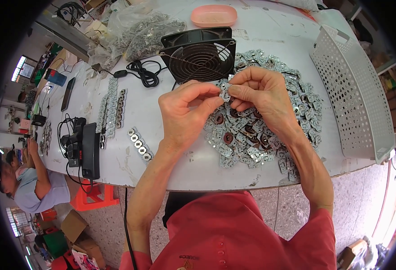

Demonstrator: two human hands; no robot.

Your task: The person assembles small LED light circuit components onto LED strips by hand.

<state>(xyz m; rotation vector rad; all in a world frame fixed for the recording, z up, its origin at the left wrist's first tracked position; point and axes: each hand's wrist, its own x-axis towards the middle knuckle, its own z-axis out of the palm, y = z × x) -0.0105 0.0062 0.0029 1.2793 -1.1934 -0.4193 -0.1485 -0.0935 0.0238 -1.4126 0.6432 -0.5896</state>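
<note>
A small flat part of silvery metal (225, 93) is held up between two bare hands, above the far left margin of a broad heap of similar silvery parts (306, 110) and just in front of a black square fan with a round wire guard (202, 63). By the right hand (261, 90) it is pinched between thumb and forefinger, the other fingers being curled beneath. By the left hand (186, 108) its opposite edge is gripped with the tips of thumb and forefinger. How hard it is pressed cannot be told, and its finer details are partly covered by the fingertips.

So small a piece is probably best handled by its rim, with one pinch kept firm while the other is used for fine turning. Light pressure is advised, since thin metal may be bent or slip away. If the wrists are kept low, a dropped piece can be found more easily, though among so many look-alikes it could be lost.

Brown round pieces (228, 138) are mixed into the heap, which is spread toward the front edge of the white bench (184, 173). Near that edge, left of the left forearm, a short strip of linked silvery discs (139, 144) is laid. Along the bench's right edge a white perforated plastic basket (355, 94) is placed.
</note>
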